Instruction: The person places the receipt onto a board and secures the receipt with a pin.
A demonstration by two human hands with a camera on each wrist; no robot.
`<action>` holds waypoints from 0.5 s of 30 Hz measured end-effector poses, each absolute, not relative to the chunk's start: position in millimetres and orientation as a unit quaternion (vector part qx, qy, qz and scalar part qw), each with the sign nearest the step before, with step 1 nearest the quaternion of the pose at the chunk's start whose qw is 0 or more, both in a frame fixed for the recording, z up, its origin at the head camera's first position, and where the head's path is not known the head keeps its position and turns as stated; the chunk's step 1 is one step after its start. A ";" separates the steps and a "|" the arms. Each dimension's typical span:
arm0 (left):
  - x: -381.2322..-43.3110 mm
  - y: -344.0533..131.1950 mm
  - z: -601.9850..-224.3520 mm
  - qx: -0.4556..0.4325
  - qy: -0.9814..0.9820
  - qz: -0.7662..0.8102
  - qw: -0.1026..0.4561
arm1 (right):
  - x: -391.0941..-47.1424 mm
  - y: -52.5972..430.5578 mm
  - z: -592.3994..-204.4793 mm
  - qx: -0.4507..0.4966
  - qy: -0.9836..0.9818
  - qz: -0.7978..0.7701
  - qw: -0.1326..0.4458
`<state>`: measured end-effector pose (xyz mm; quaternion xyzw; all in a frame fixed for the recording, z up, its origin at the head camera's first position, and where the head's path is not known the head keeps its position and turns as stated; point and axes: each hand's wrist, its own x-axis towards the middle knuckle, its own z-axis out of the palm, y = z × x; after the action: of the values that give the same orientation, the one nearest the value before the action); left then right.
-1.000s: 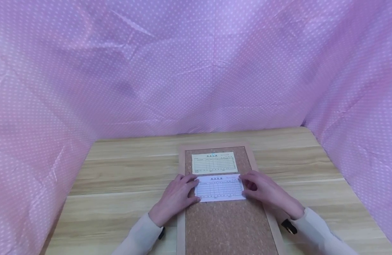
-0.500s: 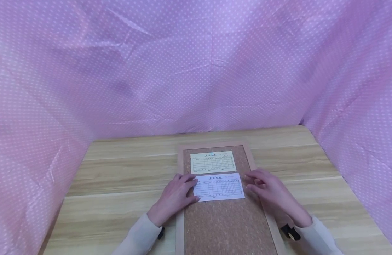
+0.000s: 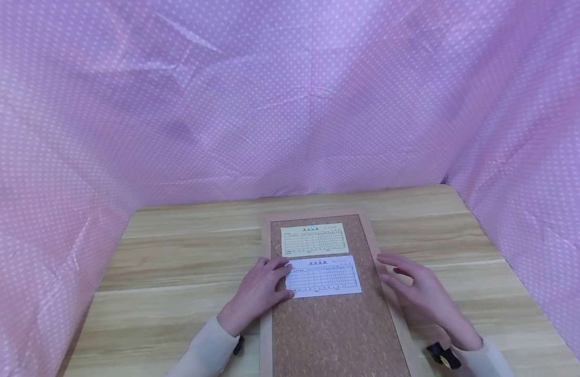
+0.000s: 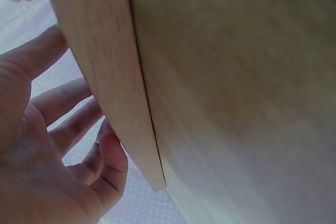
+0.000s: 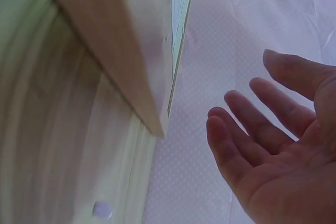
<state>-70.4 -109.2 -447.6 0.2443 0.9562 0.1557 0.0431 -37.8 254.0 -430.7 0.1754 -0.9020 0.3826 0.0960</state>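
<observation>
A white printed form slip (image 3: pixel 324 277) lies flat on a wood-framed cork board (image 3: pixel 334 335), just below a yellow form slip (image 3: pixel 314 241) of the same layout. My left hand (image 3: pixel 258 288) rests at the white slip's left edge, fingertips at its upper corner and thumb at its lower one. In the left wrist view the board's frame (image 4: pixel 100 51) hides those fingertips. My right hand (image 3: pixel 419 285) is over the board's right frame, apart from the slip, its fingers loosely extended and holding nothing. A small pale blue spot, like a pin head (image 3: pixel 313 227), shows at the yellow slip's top.
The board stands on a light wood-grain table (image 3: pixel 186 246). Pink dotted cloth (image 3: pixel 290 104) hangs behind the table and along both sides. In the right wrist view, a small round light spot (image 5: pixel 102 210) shows on the table surface.
My right hand has let go of the white slip's right edge and moved right, its fingers spreading. My left hand stays at the slip's left edge.
</observation>
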 end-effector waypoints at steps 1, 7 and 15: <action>-70.4 -109.3 -447.9 0.244 0.956 0.155 0.043 | -36.6 256.3 -431.2 0.174 -0.903 0.380 0.101; -70.0 -109.3 -448.2 0.244 0.956 0.155 0.043 | -31.0 270.4 -433.9 0.185 -0.897 0.377 0.137; -70.3 -108.1 -448.3 0.243 0.956 0.157 0.042 | -22.8 292.1 -439.2 0.169 -0.897 0.379 0.151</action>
<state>-70.3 -108.1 -448.3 0.2430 0.9563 0.1570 0.0417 -22.8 292.1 -439.2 0.1694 -0.8972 0.3790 0.1507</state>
